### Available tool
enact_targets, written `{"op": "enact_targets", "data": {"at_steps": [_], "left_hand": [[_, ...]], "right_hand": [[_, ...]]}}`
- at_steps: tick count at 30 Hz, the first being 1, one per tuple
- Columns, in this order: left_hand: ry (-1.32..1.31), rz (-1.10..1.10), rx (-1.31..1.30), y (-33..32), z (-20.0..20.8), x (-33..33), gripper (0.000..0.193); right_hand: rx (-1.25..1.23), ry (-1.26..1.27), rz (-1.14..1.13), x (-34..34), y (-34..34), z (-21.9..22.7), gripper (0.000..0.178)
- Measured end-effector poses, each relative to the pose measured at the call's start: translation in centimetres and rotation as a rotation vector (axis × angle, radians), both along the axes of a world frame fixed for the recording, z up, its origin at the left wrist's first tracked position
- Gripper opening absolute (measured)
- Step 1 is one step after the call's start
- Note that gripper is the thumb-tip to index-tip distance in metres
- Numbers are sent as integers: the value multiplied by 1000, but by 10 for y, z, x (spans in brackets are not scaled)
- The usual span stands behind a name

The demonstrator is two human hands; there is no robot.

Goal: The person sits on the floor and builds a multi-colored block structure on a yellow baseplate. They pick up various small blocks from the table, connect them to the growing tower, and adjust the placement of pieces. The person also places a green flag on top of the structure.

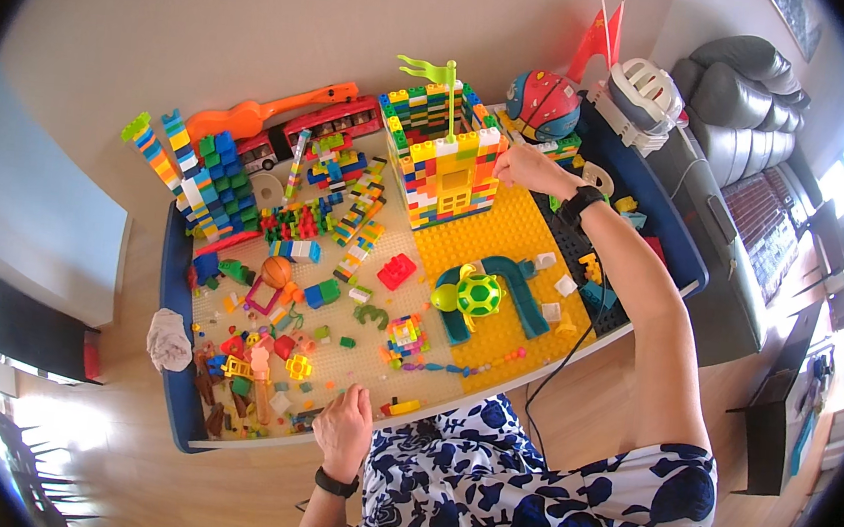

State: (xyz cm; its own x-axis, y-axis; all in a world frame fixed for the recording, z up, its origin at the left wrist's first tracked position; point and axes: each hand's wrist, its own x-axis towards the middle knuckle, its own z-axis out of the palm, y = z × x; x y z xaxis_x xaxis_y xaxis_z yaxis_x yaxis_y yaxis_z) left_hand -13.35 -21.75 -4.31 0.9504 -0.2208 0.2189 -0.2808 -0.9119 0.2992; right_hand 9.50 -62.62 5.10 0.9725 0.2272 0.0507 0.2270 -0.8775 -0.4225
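Observation:
A tower of coloured building bricks [437, 177] stands at the far middle of the play table, with a yellow window in its front and a green flag on a pole [450, 100] rising from it. Up against the tower's right front corner is my right hand [531, 169], its fingers closed; whatever they may pinch is too small or hidden to tell. My left hand [345, 425] is over the table's near edge with its fingers curled, and any thing inside it is hidden. Close to it lies a small yellow brick piece [400, 407].
A green toy turtle [478, 294] sits by a teal curved slide piece [532, 313] on a yellow baseplate [490, 345]. Loose bricks and toys cover the left side. A ball [544, 105] and orange toy guitar [254, 116] are at the back. A black cable [558, 376] crosses the near edge.

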Motion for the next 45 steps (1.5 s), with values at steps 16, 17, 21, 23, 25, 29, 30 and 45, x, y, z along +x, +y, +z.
{"op": "enact_targets", "data": {"at_steps": [16, 17, 21, 23, 25, 29, 30, 45], "left_hand": [[42, 26, 32, 1, -2, -1, 15], [45, 23, 31, 1, -2, -1, 15], [19, 8, 12, 1, -2, 0, 15], [6, 2, 13, 1, -1, 0, 15], [17, 5, 38, 0, 3, -1, 15], [-18, -1, 16, -1, 2, -1, 14], [-25, -1, 14, -1, 2, -1, 15], [7, 39, 10, 6, -8, -2, 16]], "right_hand": [[256, 120, -18, 12, -7, -6, 22], [237, 119, -12, 12, -9, -8, 21], [147, 83, 12, 12, -7, -6, 20], [103, 70, 0, 12, -8, -6, 19], [73, 82, -25, 7, -2, -2, 17], [-61, 82, -7, 1, -11, -13, 19], [-72, 136, 1, -6, -8, -13, 21], [91, 514, -41, -185, 53, -45, 23]]}}
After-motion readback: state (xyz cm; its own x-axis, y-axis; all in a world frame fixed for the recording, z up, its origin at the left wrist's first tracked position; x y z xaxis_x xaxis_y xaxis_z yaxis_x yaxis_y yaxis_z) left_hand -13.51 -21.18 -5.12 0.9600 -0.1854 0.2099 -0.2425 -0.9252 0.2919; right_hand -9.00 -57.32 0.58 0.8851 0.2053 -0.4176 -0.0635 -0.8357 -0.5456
